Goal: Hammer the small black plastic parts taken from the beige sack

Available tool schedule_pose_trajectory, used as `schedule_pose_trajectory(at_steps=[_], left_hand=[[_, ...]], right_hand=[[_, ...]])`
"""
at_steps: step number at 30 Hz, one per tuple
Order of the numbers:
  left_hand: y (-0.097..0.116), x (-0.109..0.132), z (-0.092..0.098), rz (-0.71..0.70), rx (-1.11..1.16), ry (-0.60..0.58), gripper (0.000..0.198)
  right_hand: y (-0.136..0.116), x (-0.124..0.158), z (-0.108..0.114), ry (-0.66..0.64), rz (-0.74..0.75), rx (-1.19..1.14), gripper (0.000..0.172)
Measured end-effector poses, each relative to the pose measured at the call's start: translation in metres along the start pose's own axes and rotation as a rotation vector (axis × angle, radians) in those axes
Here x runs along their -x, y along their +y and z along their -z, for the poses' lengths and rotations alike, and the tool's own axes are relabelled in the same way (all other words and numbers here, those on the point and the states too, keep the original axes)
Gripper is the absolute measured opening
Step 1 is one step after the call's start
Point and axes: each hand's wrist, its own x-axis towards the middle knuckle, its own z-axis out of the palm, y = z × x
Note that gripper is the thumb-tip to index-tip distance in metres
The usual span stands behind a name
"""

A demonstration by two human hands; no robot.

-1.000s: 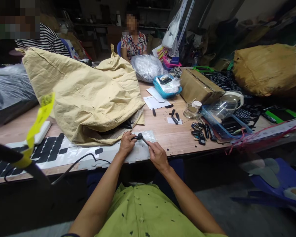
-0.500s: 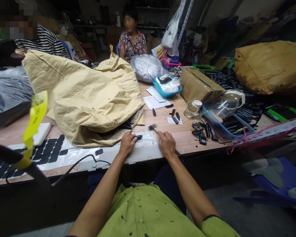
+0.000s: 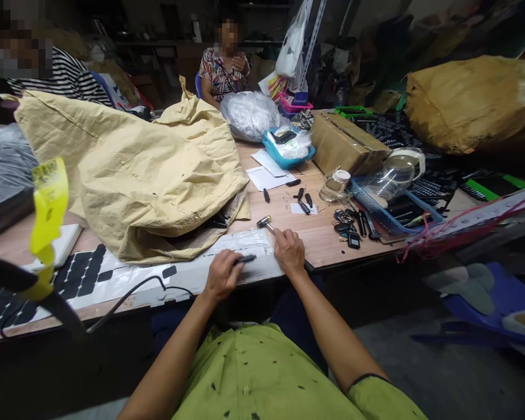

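Pinching a thin black rod [image 3: 246, 258] in my left hand [image 3: 221, 274], right hand [image 3: 289, 251] clutching a small metal hammer [image 3: 263, 222] near the tan paper sack [image 3: 157, 175].

A large paper sack [image 3: 149, 169] lies on the wooden table [image 3: 324, 233]. In front of the sack, along the table's near edge, lies a flat solar panel [image 3: 114, 274]. The left hand [image 3: 221, 274] rests on the panel, pinching a slim part [image 3: 245, 258]. Just right of the sack's front corner lies a small hammer [image 3: 265, 222], with the right hand [image 3: 289, 251] over its handle. Further right of the sack stand a glass jar [image 3: 335, 185] and a cardboard box [image 3: 345, 143]. Behind the sack to the right sits a filled plastic bag [image 3: 249, 114].
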Motion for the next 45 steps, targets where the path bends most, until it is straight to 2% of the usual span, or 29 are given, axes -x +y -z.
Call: schedule_pose_trajectory(at_steps=[2,4,6,8,11,14,16,18,20,23,25,27,31,33,35,40,42,45], left_hand=[[0.015,0.029,0.001,-0.108,0.059,-0.105,0.026],[0.023,0.060,-0.006,-0.141,0.095,-0.239,0.026],[0.021,0.084,-0.017,-0.062,0.103,-0.356,0.026],[0.015,0.098,-0.028,0.091,0.073,-0.440,0.027],[0.009,0.094,-0.035,0.254,0.041,-0.585,0.025],[0.015,0.056,-0.025,0.284,0.176,-0.706,0.016],[0.018,0.018,-0.014,0.320,0.269,-0.639,0.018],[0.011,-0.024,-0.003,0.402,0.224,-0.451,0.024],[-0.005,-0.061,0.006,0.497,0.069,-0.237,0.023],[-0.037,-0.098,0.019,0.695,-0.191,0.011,0.025],[-0.051,-0.110,0.025,0.767,-0.308,0.099,0.027],[-0.058,-0.117,0.027,0.792,-0.369,0.112,0.028],[-0.052,-0.125,0.022,0.881,-0.431,0.033,0.031],[-0.047,-0.129,0.017,0.926,-0.449,0.009,0.027],[-0.042,-0.131,0.014,0.911,-0.441,0.015,0.020],[-0.030,-0.118,0.021,0.581,-0.341,0.090,0.015],[-0.025,-0.106,0.022,0.493,-0.274,0.037,0.015],[-0.021,-0.088,0.018,0.378,-0.161,-0.111,0.012]], right_hand=[[-0.001,0.000,0.001,-0.004,-0.001,0.003,0.032],[-0.002,0.000,0.001,-0.010,-0.001,0.005,0.031],[-0.002,0.000,0.002,-0.016,-0.003,0.008,0.031],[-0.002,-0.001,0.002,-0.019,-0.008,0.010,0.031],[-0.001,0.000,0.001,-0.027,0.000,0.010,0.031],[0.000,0.000,0.001,-0.030,0.008,0.008,0.032],[0.000,0.000,0.000,-0.022,0.005,0.008,0.032],[0.000,0.000,-0.001,-0.016,0.003,0.005,0.033],[-0.001,0.000,-0.002,-0.015,0.004,0.000,0.033],[-0.002,0.001,-0.004,-0.011,0.006,-0.005,0.033],[-0.003,0.001,-0.004,-0.002,0.008,-0.007,0.033],[-0.004,0.001,-0.005,0.007,0.011,-0.009,0.032],[-0.006,0.001,-0.005,0.015,0.002,-0.008,0.032],[-0.006,0.001,-0.004,0.010,-0.004,-0.009,0.032],[-0.007,0.000,-0.004,0.004,-0.006,-0.011,0.032],[-0.007,0.000,-0.002,-0.004,0.002,-0.009,0.032],[-0.007,0.000,-0.002,-0.009,0.001,-0.008,0.032],[-0.007,-0.001,-0.001,-0.015,0.004,-0.005,0.032]])
